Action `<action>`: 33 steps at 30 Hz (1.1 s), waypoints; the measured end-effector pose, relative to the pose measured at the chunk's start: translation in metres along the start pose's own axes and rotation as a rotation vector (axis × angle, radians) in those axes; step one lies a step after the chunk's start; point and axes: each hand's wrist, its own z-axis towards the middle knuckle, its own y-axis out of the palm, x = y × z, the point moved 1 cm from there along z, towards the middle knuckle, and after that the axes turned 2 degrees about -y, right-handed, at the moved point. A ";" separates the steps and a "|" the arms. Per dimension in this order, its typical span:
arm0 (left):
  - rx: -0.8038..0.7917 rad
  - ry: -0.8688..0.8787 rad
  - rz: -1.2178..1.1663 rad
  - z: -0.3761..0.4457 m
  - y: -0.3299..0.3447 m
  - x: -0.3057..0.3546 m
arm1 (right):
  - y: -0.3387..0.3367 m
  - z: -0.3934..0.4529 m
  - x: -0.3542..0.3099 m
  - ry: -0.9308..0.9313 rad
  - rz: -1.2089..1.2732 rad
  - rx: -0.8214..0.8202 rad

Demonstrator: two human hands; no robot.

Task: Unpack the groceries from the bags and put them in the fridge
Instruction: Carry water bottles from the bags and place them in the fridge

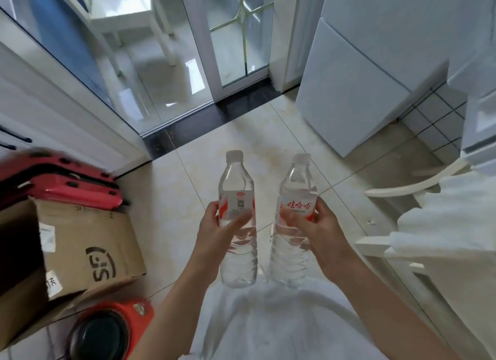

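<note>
A person looks down at both hands, each holding a clear plastic water bottle upright over a glossy beige tiled floor (pixel 268 134). The left hand (pixel 214 233) wraps its fingers and thumb around the left bottle (pixel 237 220) at the label. The right hand (pixel 316 230) grips the right bottle (pixel 294 220) the same way. The bottles stand side by side, close but apart, in front of the person's white clothing.

Both bottles are slim, ribbed in the lower half, full of clear water, with white screw caps. Each wears a red and white band label; the right one shows red Chinese characters, the left a small printed code.

The fridge (pixel 362 72), smooth and pale blue-white with its doors closed, stands ahead on the right. At left sit an open brown cardboard box (pixel 88 252), red hard-shelled cases (pixel 75 182) behind it, and a round red and black appliance (pixel 107 330) below. A white-framed glass door (pixel 233 37) is ahead.
</note>
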 end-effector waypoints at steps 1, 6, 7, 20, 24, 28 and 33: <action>-0.012 -0.007 -0.010 0.009 0.002 0.007 | 0.001 0.009 -0.006 -0.006 0.000 0.010; -0.057 -0.025 -0.021 0.068 0.020 0.048 | -0.001 0.067 -0.039 -0.007 0.020 0.041; -0.060 -0.024 -0.018 0.082 0.024 0.059 | -0.002 0.081 -0.046 -0.009 0.018 0.045; -0.171 -0.015 0.029 0.238 0.087 0.208 | -0.032 0.232 -0.185 -0.134 0.024 0.107; -0.240 0.014 0.031 0.280 0.112 0.238 | -0.047 0.262 -0.210 -0.160 0.080 0.195; -0.381 0.014 0.065 0.325 0.137 0.273 | -0.060 0.294 -0.232 -0.166 0.119 0.309; -0.541 -0.028 0.091 0.391 0.172 0.326 | -0.072 0.341 -0.274 -0.194 0.151 0.457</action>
